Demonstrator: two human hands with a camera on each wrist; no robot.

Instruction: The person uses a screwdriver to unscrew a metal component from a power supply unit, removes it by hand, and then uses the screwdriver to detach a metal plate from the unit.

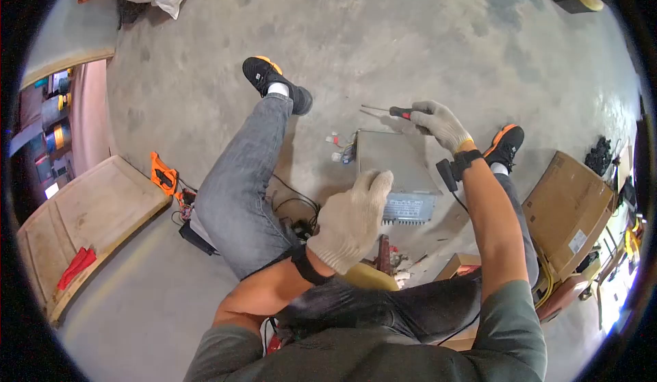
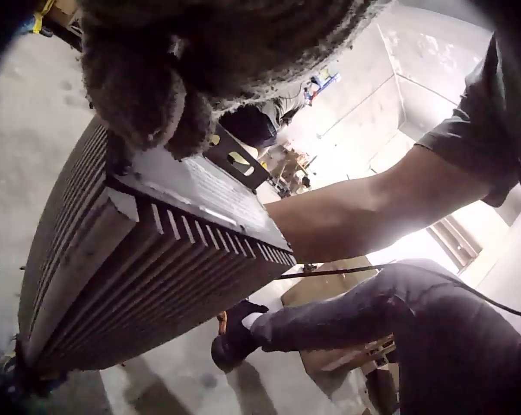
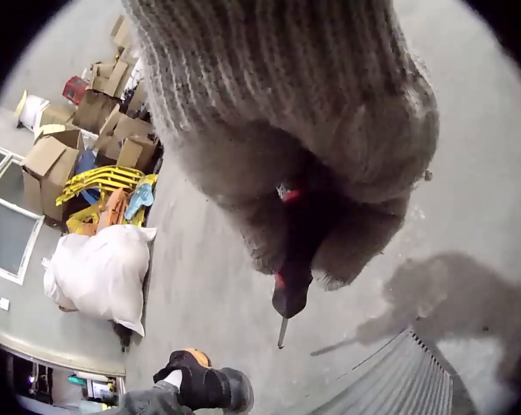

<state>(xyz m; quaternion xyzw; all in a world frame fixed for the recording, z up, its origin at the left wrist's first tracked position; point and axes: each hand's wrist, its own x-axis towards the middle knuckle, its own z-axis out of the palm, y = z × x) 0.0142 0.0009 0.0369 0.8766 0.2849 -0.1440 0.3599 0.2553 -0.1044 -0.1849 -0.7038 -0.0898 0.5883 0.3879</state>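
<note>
In the head view a grey metal box with a labelled end lies between the person's legs. Cooling fins run along it in the left wrist view. My gloved left hand is at its near left corner, and curled fingertips grip the edge by the label. Beyond the box's far right corner, my gloved right hand holds a screwdriver with a black and red handle. Its thin shaft points left in the head view, and the fingers wrap the handle in the right wrist view.
Wires with connectors stick out at the box's left side. A black cable lies by the left leg. An orange tool stands near a wooden board with a red cloth. A cardboard box leans at right.
</note>
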